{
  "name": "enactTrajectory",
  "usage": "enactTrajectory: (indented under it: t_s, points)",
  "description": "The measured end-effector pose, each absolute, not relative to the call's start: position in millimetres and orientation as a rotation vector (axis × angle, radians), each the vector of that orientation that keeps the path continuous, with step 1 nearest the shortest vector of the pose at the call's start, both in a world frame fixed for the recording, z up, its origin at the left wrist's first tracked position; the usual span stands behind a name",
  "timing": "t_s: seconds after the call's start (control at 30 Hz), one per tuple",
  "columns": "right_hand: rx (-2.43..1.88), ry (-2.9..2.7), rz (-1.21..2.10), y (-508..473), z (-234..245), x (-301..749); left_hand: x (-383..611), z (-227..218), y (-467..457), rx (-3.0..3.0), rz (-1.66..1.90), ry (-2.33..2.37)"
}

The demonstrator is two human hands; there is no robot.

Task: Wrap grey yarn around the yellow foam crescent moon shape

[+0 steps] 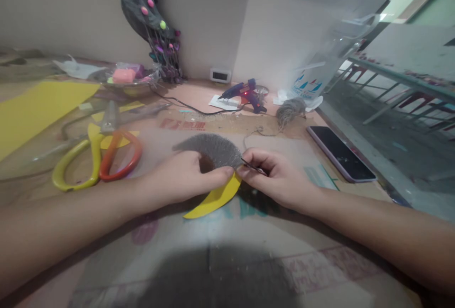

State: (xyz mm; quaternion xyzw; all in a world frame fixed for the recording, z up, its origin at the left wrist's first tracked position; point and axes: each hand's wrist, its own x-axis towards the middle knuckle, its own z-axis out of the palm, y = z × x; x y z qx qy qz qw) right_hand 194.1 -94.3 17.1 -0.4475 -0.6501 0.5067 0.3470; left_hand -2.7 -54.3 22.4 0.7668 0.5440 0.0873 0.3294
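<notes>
A crescent wrapped in grey yarn (218, 149) is held over the cardboard with its curve facing away from me. My left hand (185, 173) grips it, thumb along the inner edge. At its right end, my right hand (272, 175) is closed in a pinch on the grey yarn, a thin dark strand showing between the fingers. Below the thumbs sticks out a yellow crescent-shaped piece (216, 199), its upper end hidden by the fingertips. A loose strand runs from behind my right hand to the grey yarn ball (290, 111).
Scissors with yellow and orange handles (121, 156) lie at the left by a yellow sheet (39, 109). Farther back are a blue glue gun (245, 95) with its red light on, and a small display (220, 76). A phone (339, 154) lies right, near the table edge.
</notes>
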Motion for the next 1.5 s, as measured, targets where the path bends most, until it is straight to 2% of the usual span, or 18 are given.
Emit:
enactTrajectory:
  t_s: [0.43,0.73,1.03,1.5]
  points:
    - [-1.153,-1.734,1.173,-94,15,196,1,20,-53,2.048,0.403,1.274]
    - [-1.214,-1.757,1.149,-95,18,195,0,16,-52,2.066,0.338,1.265]
    - [-1.199,-1.619,1.222,-90,21,196,5,21,-47,1.917,0.573,0.932]
    - [-1.242,-1.625,1.248,-88,24,196,4,21,-46,2.022,0.536,1.065]
